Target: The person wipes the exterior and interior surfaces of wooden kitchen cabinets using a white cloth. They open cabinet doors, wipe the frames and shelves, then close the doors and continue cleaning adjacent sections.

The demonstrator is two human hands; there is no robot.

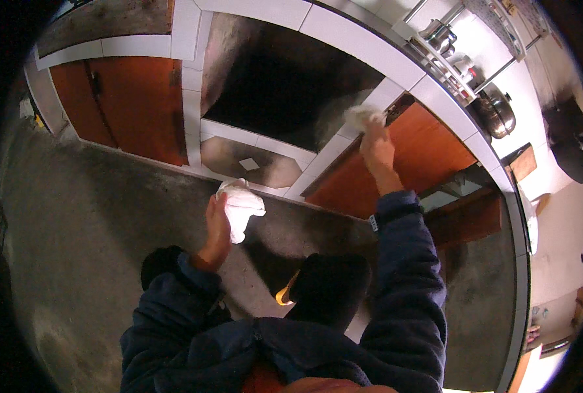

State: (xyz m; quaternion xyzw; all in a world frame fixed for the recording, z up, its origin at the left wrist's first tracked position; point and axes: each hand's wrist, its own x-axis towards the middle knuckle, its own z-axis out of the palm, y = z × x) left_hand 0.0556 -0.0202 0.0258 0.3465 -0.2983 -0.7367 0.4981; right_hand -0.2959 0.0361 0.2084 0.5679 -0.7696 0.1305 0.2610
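Note:
A white cloth is bunched in my left hand, which is held over the grey floor at the centre. My right hand reaches forward to the right of the dark recess and grips a pale, blurred thing, perhaps a cloth or sponge. That pale thing lies in front of the white tiled frame between the recess and an orange-brown cabinet door. Whether it touches the tiles I cannot tell.
The dark recess has a tiled rim. Brown cabinet doors stand at the left. At the right, a cabinet door or drawer juts out beneath the counter. A steel pot and a dish rack stand on the counter.

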